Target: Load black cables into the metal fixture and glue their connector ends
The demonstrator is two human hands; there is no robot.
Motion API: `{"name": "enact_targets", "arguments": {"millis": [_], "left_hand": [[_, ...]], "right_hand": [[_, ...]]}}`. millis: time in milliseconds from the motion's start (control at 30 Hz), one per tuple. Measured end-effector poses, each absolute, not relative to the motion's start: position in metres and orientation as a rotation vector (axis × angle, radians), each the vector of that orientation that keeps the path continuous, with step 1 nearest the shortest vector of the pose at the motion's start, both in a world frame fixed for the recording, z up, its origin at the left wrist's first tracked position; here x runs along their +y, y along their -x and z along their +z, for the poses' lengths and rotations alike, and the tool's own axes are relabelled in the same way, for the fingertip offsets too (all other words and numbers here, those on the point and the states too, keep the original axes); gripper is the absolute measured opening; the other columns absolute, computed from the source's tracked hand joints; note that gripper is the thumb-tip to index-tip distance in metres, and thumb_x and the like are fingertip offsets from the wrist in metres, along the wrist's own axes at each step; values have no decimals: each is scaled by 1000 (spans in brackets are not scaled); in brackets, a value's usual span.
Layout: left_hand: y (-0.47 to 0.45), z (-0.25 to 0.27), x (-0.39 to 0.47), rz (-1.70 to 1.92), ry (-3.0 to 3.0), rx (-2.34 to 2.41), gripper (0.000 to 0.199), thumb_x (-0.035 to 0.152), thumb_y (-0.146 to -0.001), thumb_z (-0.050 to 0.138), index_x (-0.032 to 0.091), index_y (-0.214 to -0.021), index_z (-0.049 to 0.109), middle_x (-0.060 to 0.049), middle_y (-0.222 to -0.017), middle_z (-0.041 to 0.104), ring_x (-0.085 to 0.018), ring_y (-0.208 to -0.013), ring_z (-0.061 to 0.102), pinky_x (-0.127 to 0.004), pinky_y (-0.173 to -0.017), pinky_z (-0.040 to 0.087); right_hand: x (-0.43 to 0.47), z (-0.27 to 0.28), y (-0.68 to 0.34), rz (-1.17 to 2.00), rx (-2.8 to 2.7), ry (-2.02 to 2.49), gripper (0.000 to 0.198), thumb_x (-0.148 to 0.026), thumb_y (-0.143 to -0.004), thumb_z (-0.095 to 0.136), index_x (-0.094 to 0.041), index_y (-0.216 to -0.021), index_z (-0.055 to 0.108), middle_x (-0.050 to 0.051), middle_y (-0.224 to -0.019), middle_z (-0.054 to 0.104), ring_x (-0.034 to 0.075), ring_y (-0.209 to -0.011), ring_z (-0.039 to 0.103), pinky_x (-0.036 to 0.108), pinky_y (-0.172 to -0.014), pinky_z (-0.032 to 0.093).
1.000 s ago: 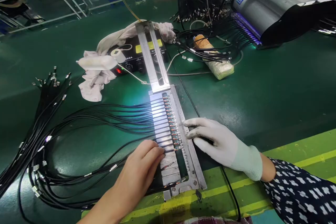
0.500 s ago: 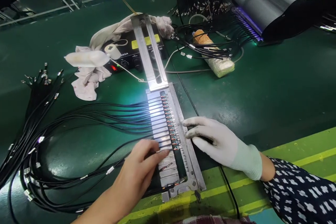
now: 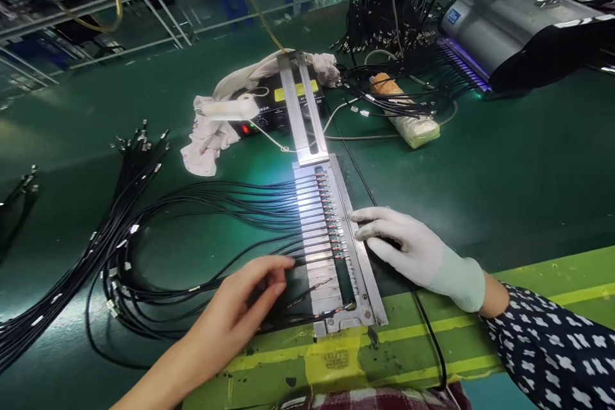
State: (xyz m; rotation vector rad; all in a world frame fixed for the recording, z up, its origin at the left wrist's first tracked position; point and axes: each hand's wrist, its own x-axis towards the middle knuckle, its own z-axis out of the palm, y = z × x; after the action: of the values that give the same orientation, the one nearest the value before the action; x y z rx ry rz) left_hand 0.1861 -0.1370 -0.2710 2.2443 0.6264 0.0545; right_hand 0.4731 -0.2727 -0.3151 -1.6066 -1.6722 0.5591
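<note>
A slotted metal fixture (image 3: 323,274) lies on the bench, with several black cables (image 3: 259,187) laid side by side across its left plate. Their stripped ends, with small coloured wires (image 3: 331,214), reach over the long slot. My bare left hand (image 3: 250,298) is just left of the fixture, thumb and index finger apart, its index fingertip close to the lowest laid cable. In its white glove, my right hand (image 3: 408,246) rests outstretched fingertips on the fixture's right rail. Two more cable ends (image 3: 331,312) lie loosely over the near end. A hinged metal cover (image 3: 295,112) stands raised at the far end.
A cable bundle (image 3: 113,218) loops across the left of the bench. Behind the fixture sit a black control box (image 3: 276,118), a cloth (image 3: 206,147) and a wrapped roll (image 3: 408,118). A grey machine (image 3: 504,25) glowing purple stands far right, near more cables (image 3: 389,9).
My left hand has drawn back leftward from the cable ends, its thumb and index finger parting. My right hand stays on the rail. The whole view has shifted.
</note>
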Motion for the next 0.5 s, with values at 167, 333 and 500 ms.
{"name": "enact_targets", "arguments": {"millis": [167, 333, 500], "left_hand": [[-144, -268, -145, -30, -2440, 626, 22, 29, -92, 61, 25, -114, 60, -1, -104, 66, -10, -95, 63, -16, -84, 51], [-112, -270, -151, -38, -2628, 676, 18, 26, -93, 58, 27, -111, 60, 0, -102, 66, -13, -96, 62, -19, -86, 51], [-106, -264, -149, 128, -2718, 601, 13, 22, -96, 51, 24, -102, 63, 0, -95, 68, -11, -86, 63, -17, -78, 50]], "right_hand": [[-274, -316, -472, 546, -1681, 1623, 21, -23, -99, 47, -22, -103, 68, 3, -135, 59, 20, -122, 59, 39, -103, 53], [-274, -316, -472, 562, -1690, 1641, 23, -26, -100, 45, -24, -104, 68, 3, -136, 58, 20, -123, 58, 42, -103, 53], [-274, -315, -473, 552, -1710, 1669, 23, -27, -99, 46, -23, -104, 68, 5, -136, 58, 22, -122, 59, 41, -101, 55]]}}
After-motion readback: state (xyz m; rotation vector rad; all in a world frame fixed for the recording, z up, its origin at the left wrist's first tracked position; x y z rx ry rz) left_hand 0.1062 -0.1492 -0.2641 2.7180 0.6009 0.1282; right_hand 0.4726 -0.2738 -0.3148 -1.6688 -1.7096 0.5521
